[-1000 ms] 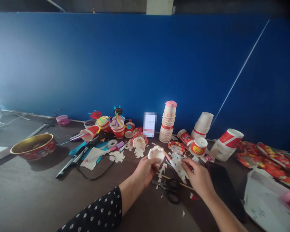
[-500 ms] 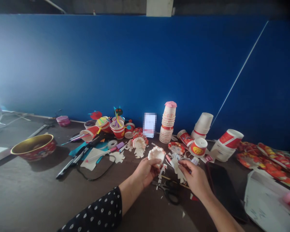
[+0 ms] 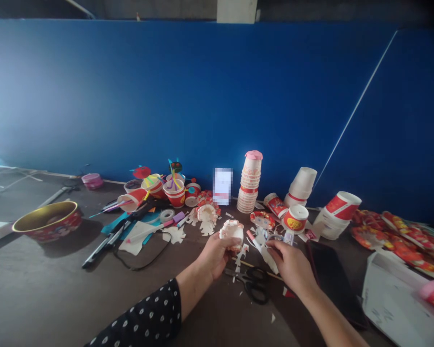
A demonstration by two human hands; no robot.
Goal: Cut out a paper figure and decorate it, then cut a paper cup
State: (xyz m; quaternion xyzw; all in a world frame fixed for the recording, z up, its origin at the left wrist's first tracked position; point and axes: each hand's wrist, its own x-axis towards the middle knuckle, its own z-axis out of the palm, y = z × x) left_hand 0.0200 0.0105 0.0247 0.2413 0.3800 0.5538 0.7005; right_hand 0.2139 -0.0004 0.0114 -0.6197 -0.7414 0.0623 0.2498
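Thumb and fingers of the left hand (image 3: 217, 255) are pinching the lower edge of a ruffled paper-cup piece (image 3: 231, 235), which is hovering beyond and slightly left of the black-handled scissors (image 3: 253, 285). The white inside is forming a shallow, round hollow, and the notched rim is curling outward in red-and-white tabs. The right hand (image 3: 289, 262) is curling its fingers toward the thumb, just right of and beyond the scissors, with the fingertips overlapping a pale paper cutout (image 3: 271, 260); whether they are gripping it, I cannot tell.

A slim white marker with a coral end (image 3: 255, 241) is lying beyond the scissors, and a thin wooden stick (image 3: 251, 265) is running close behind them. Small, jagged white scraps (image 3: 238, 258) are lying by the blades. Farther beyond the scissors, a ribbed tower of nested paper cups (image 3: 249, 188) is standing upright, and to their right a flat, glossy black phone (image 3: 332, 279) is lying.
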